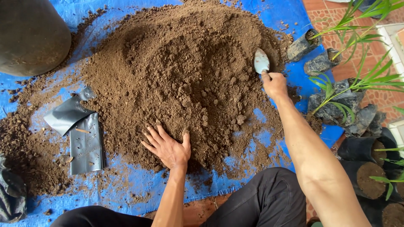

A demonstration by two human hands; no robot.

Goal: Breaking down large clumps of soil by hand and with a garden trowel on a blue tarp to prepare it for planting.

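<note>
Right hand (274,84) grips the trowel (261,61) blade-up, left hand (167,148) splayed flat on the soil heap (185,71), empty grow bags (82,134) unfilled beside it.

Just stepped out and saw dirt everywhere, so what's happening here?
A person sits over a big soil pile heaped on a blue tarp. The right hand grips a small trowel at the pile's far edge, while the left hand lies spread, fingers in the near side of the soil. Empty black grow bags lie flat on the left; bagged green seedlings stand and lean on the right.
</note>
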